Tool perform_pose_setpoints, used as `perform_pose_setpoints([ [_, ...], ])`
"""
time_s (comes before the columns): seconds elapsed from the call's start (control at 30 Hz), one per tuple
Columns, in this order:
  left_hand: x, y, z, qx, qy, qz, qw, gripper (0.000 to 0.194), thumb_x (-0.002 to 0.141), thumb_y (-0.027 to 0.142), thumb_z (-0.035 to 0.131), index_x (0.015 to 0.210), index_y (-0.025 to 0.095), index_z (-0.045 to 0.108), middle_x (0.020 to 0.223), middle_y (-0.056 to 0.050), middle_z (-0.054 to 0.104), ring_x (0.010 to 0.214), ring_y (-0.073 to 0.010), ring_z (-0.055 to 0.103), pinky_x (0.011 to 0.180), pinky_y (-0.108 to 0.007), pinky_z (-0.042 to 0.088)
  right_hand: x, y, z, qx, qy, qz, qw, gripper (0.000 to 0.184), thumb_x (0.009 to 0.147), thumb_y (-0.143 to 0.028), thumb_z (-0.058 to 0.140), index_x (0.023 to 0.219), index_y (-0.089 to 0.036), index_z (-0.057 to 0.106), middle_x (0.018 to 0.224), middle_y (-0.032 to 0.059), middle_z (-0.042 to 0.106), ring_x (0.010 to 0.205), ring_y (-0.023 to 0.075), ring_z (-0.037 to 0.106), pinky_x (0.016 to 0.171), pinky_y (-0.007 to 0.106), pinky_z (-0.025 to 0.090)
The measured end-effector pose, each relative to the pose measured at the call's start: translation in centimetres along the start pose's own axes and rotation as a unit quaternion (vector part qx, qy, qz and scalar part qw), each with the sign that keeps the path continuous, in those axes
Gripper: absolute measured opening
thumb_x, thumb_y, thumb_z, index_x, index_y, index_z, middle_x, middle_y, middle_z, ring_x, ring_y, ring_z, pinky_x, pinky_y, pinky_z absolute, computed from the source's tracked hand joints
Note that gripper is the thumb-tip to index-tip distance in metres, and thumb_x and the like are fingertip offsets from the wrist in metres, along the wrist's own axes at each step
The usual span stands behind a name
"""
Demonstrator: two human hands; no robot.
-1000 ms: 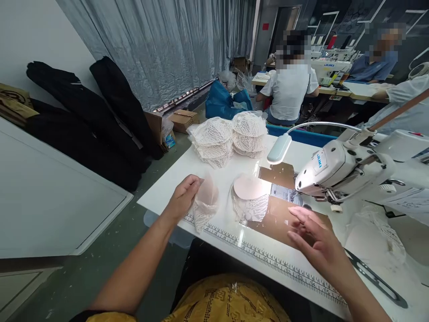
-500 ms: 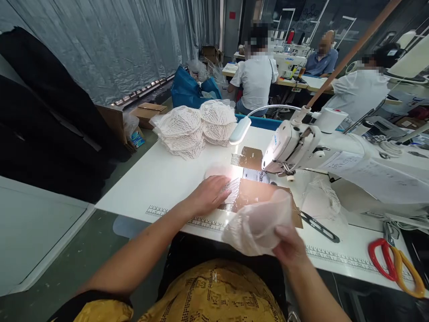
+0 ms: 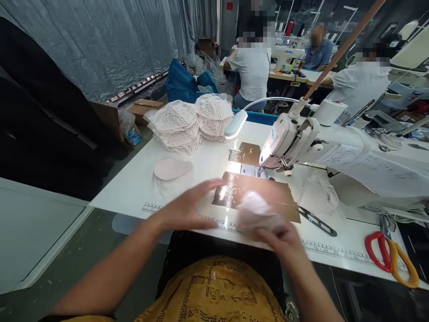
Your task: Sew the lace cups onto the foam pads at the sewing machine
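The white surface (image 3: 124, 188) is carrying a machine (image 3: 311, 138) toward its right. 2 lace piles (image 3: 192, 123) are sitting near its back left edge. Cardboard (image 3: 268, 190) is lying between the machine and the front edge. The left hand (image 3: 194, 208) is hovering released, fingers spreading. The right hand (image 3: 279, 237) is grasping a blurred cup (image 3: 256, 212) near the front edge; another cup (image 3: 174, 176) is lying toward the left edge. Scissors (image 3: 390, 255) are overhanging the front edge, far right.
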State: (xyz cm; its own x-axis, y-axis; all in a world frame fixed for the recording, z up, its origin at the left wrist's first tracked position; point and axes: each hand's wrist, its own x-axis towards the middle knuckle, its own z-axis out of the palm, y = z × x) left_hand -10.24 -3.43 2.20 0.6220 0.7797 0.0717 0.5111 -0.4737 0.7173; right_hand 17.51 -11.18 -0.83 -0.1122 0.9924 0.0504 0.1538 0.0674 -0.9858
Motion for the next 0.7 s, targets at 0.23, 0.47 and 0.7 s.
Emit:
perform_pose_setpoints([
  [0.23, 0.6, 1.2, 2.7, -0.151, -0.013, -0.063, 0.986, 0.022, 0.088, 0.034, 0.057, 0.095, 0.016, 0.067, 0.087, -0.003, 0.068, 0.079, -0.0166, 0.062, 0.067, -0.023, 0.045, 1.4, -3.0, 1.2, -0.106, 0.078, -0.173, 0.976, 0.016, 0.076, -0.019, 0.066, 0.071, -0.022, 0.052, 0.076, -0.0005, 0.06, 0.072, 0.0143, 0.058, 0.062, 0.024, 0.043],
  [0.47, -0.3, 2.0, 3.5, -0.434, -0.077, -0.015, 0.897, 0.047, 0.092, 0.049, 0.051, 0.128, 0.019, 0.056, 0.092, -0.008, 0.065, 0.079, -0.0187, 0.062, 0.073, -0.032, 0.05, 2.0, -1.2, 1.1, -0.139, 0.078, -0.037, 0.987, 0.015, 0.086, -0.035, 0.06, 0.08, -0.021, 0.061, 0.073, 0.0008, 0.062, 0.067, 0.0152, 0.056, 0.06, 0.025, 0.041],
  [0.7, -0.8, 3.0, 4.2, -0.534, -0.152, 0.03, 0.831, 0.071, 0.092, 0.039, 0.056, 0.151, 0.036, 0.017, 0.124, -0.01, 0.054, 0.104, -0.0224, 0.059, 0.091, -0.04, 0.048, 2.3, 0.9, 2.7, 0.304, -0.116, 0.18, 0.928, 0.033, 0.072, -0.043, 0.076, 0.095, -0.022, 0.067, 0.082, 0.0002, 0.066, 0.07, 0.0133, 0.058, 0.066, 0.025, 0.045],
])
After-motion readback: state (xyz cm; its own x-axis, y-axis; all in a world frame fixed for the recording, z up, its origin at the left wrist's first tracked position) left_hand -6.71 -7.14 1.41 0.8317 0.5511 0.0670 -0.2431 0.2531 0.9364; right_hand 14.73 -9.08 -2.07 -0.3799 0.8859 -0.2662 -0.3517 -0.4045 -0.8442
